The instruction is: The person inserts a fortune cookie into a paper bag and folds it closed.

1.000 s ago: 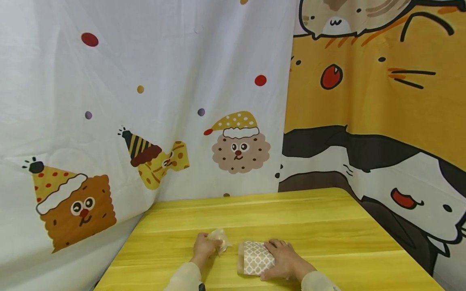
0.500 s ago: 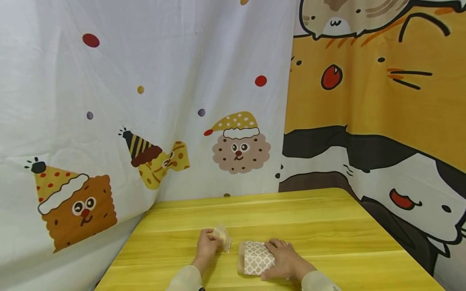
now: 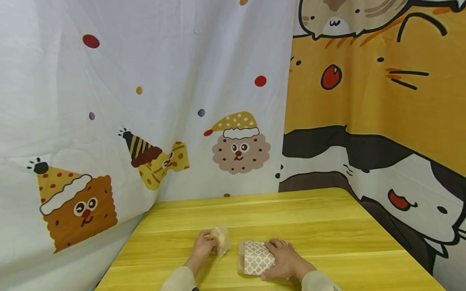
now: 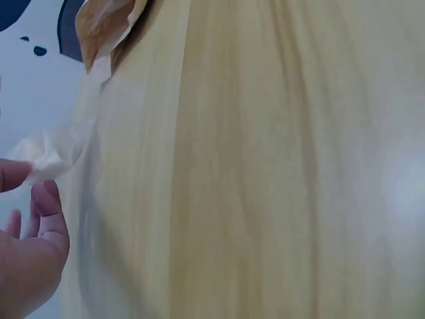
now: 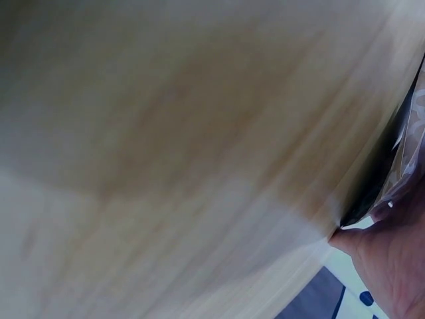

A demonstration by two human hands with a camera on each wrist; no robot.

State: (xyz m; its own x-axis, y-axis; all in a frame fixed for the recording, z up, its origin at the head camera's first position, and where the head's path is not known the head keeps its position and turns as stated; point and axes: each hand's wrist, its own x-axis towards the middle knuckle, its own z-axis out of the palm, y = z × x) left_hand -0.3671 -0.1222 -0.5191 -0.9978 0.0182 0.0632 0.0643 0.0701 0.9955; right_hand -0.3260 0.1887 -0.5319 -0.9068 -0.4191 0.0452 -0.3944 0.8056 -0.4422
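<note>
In the head view my left hand [image 3: 205, 244] pinches a small translucent plastic wrapper [image 3: 221, 241] with something pale yellow in it, just above the table. Its left wrist view shows the clear wrapper [image 4: 53, 149] at the thumb and fingertips. To the right lies a paper bag [image 3: 256, 258] with a white lattice pattern and a plain brown end facing left. My right hand [image 3: 285, 260] grips that bag from its right side, thumb at the near edge and fingers at the far edge. Part of the bag is hidden under the palm.
A yellow wood-grain table [image 3: 291, 214] lies under both hands. Behind it hangs a white curtain [image 3: 174, 81] with cartoon biscuits, and an orange cartoon-cat curtain [image 3: 364, 97] hangs at the right.
My left hand has shifted slightly and turned the wrapper, which now hangs more upright from the fingertips. The right hand and the patterned bag have stayed in place.
</note>
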